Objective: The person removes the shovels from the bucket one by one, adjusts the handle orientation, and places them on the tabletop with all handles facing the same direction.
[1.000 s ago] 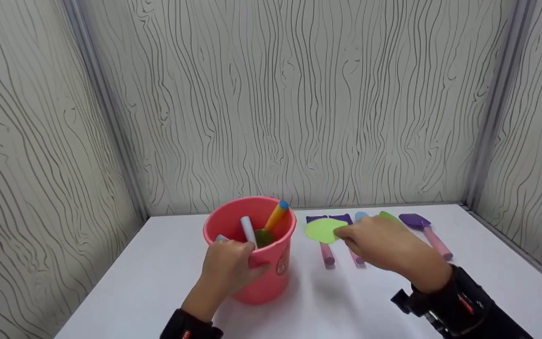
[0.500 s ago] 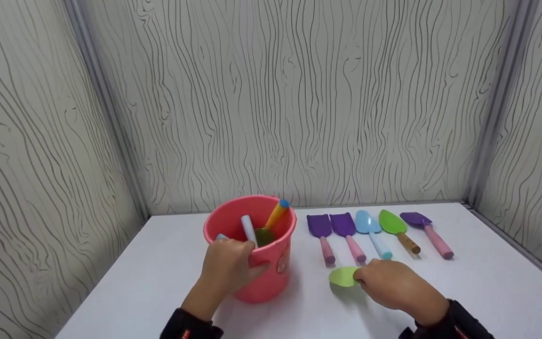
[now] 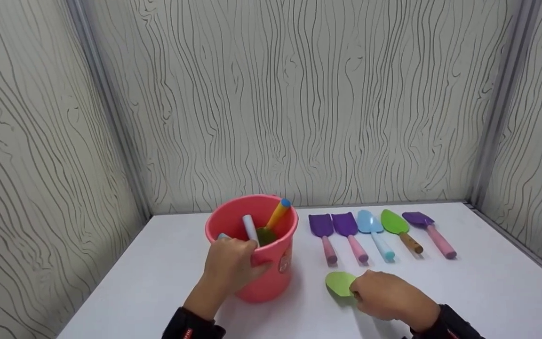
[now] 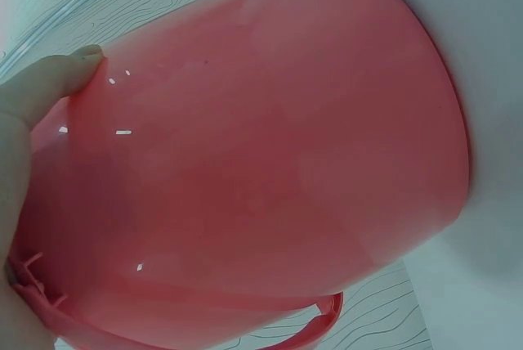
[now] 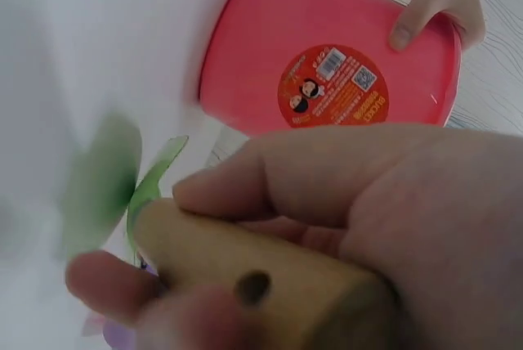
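My left hand (image 3: 231,263) grips the near rim of a pink bucket (image 3: 268,280), thumb pressed on the outer wall, as the left wrist view also shows. Inside the bucket stand a yellow handle with a blue end (image 3: 278,215), a pale handle (image 3: 250,228) and a green blade. To the bucket's right, my right hand (image 3: 386,296) holds a light green toy shovel (image 3: 339,284) low over the table, its blade pointing left. Up close in the right wrist view, fingers and thumb wrap its tan handle (image 5: 245,272), which has a dark hole.
A row of toy shovels lies behind my right hand: two purple square ones (image 3: 321,226), a light blue one (image 3: 370,222), a green one with a brown handle (image 3: 394,222) and a purple pointed one (image 3: 418,218). Wood-patterned panels (image 3: 308,103) enclose the white table (image 3: 158,273).
My right hand has brought the light green shovel from over the row toward me and down close to the table, uncovering the row behind. My left hand stays on the bucket.
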Demonstrator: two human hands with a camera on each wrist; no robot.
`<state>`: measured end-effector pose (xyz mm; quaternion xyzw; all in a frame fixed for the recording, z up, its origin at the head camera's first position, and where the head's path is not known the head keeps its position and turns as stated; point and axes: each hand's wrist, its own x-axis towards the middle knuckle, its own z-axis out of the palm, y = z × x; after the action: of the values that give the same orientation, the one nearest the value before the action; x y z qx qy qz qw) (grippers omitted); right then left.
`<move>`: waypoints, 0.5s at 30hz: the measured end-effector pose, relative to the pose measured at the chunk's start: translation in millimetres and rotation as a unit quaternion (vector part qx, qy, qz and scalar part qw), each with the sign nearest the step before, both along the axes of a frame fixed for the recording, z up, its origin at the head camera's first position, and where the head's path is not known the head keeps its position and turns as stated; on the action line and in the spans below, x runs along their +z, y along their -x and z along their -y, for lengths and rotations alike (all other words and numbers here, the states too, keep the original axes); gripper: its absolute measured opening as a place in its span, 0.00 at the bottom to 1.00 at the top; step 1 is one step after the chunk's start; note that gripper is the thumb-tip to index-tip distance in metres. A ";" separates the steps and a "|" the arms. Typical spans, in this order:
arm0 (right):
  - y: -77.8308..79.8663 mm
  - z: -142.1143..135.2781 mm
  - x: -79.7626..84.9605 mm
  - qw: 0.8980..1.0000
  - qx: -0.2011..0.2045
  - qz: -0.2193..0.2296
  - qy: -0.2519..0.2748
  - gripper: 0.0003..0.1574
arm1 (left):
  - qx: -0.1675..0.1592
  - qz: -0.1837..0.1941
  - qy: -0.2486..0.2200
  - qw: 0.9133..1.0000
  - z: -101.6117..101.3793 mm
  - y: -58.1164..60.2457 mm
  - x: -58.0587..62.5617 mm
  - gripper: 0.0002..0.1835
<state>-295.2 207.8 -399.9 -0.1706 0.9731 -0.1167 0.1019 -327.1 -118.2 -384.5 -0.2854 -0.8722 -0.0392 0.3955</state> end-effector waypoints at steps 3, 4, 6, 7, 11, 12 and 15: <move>-0.9 5.1 -3.7 0.999 -0.016 0.031 0.006 0.06 | -0.005 0.001 -0.003 1.000 0.8 0.4 -0.1 0.21; -1.5 6.8 -5.5 0.999 -0.023 0.042 0.008 0.07 | -0.007 0.002 -0.003 1.000 0.9 0.3 -0.1 0.21; -2.9 10.2 -10.2 0.998 -0.031 0.054 0.015 0.10 | -0.009 0.004 -0.004 1.000 0.9 0.3 -0.1 0.21; -3.5 11.9 -12.6 0.997 -0.037 0.062 0.019 0.11 | -0.010 0.003 -0.004 1.000 0.9 0.2 0.0 0.21; -3.9 18.4 -18.7 0.995 -0.054 0.075 0.024 0.14 | -0.010 0.000 -0.002 1.000 0.5 0.1 0.8 0.21; -3.6 19.8 -19.6 0.995 -0.057 0.079 0.026 0.14 | -0.009 -0.001 -0.002 1.000 0.4 0.1 0.9 0.21; -2.6 22.2 -20.5 0.994 -0.060 0.083 0.026 0.15 | -0.006 -0.001 -0.001 1.000 0.6 0.1 0.8 0.22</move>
<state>-292.6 185.6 -420.4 -0.1040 0.9665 -0.1618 0.1701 -327.2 -118.8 -383.7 -0.2902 -0.8699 -0.0425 0.3965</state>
